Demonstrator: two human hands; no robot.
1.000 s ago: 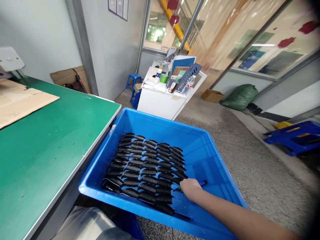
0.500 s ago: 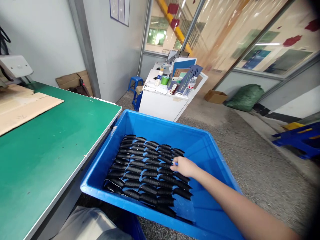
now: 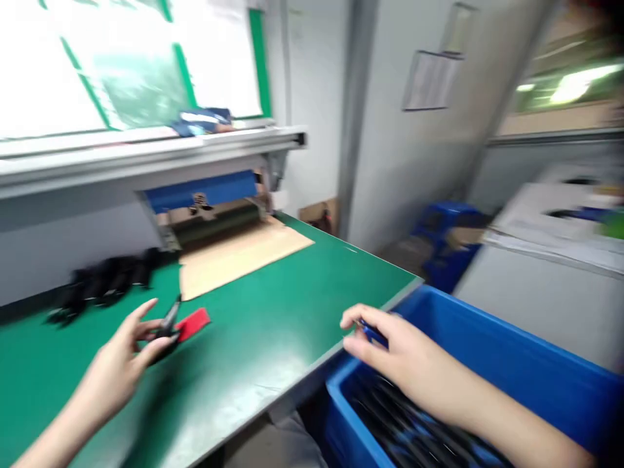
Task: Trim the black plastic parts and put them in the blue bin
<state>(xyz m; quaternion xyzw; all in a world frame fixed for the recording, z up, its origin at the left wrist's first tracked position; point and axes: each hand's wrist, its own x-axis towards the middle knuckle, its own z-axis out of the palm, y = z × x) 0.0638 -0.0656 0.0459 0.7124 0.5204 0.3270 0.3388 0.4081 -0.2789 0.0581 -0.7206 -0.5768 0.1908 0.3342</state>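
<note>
My right hand (image 3: 397, 354) hovers over the near corner of the blue bin (image 3: 511, 364), fingers closed around a small blue pen-like object (image 3: 373, 333). Rows of black parts (image 3: 409, 429) lie blurred in the bin below it. My left hand (image 3: 121, 357) is over the green table (image 3: 273, 312), pinching a black part (image 3: 168, 323) between thumb and fingers. A red piece (image 3: 192, 324) lies on the table right beside that part; I cannot tell if they are joined.
A flat cardboard sheet (image 3: 241, 253) lies under a machine with a blue bar (image 3: 202, 192) at the back. A heap of black parts (image 3: 104, 283) sits at the table's far left. A white desk (image 3: 546, 260) and blue stool (image 3: 443, 240) stand to the right.
The view has swung left from the bin to the table. My right hand has risen from the rows of black parts to the bin's corner. My left hand has come into view holding a black part.
</note>
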